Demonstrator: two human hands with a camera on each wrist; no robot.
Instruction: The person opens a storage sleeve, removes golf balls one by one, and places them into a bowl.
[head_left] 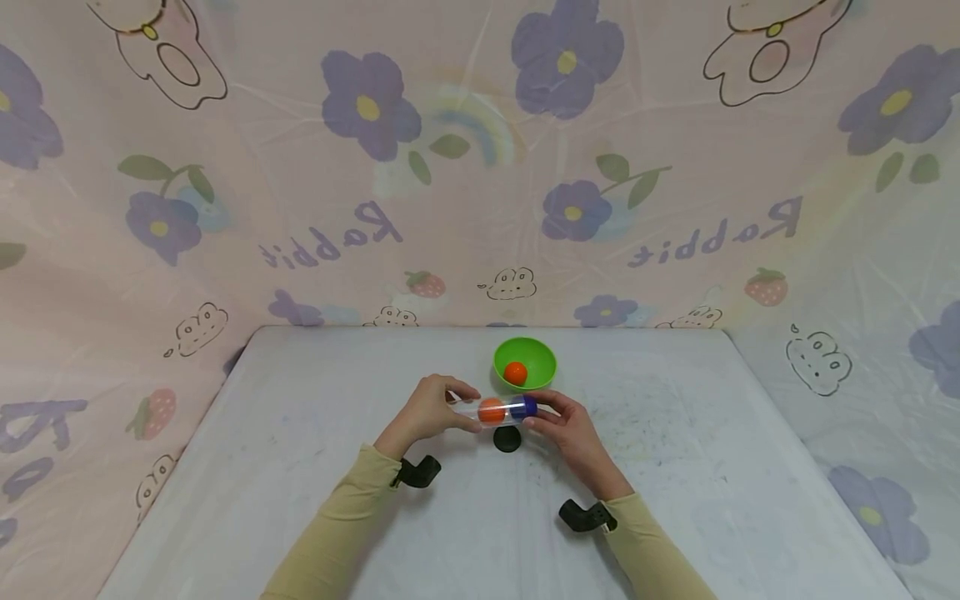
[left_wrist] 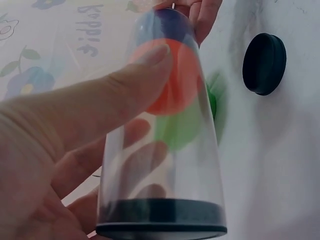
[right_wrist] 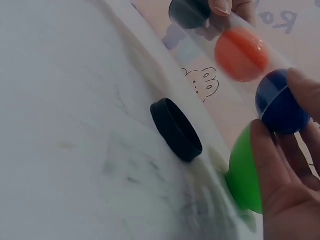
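In front of the green bowl (head_left: 540,364), the left hand (head_left: 429,408) grips a clear tube (head_left: 467,408), held sideways, with an orange ball (head_left: 491,410) inside. The right hand (head_left: 572,429) pinches a blue ball (right_wrist: 281,104) (partly inside the tube's end). A black lid (head_left: 507,439) lies also before the bowl.

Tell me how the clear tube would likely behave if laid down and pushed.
The clear tube has a round cross-section, so it would probably roll sideways. Its wall looks smooth, so it may feel slippery. The orange ball inside is round too, and could shift along the tube if tilted.
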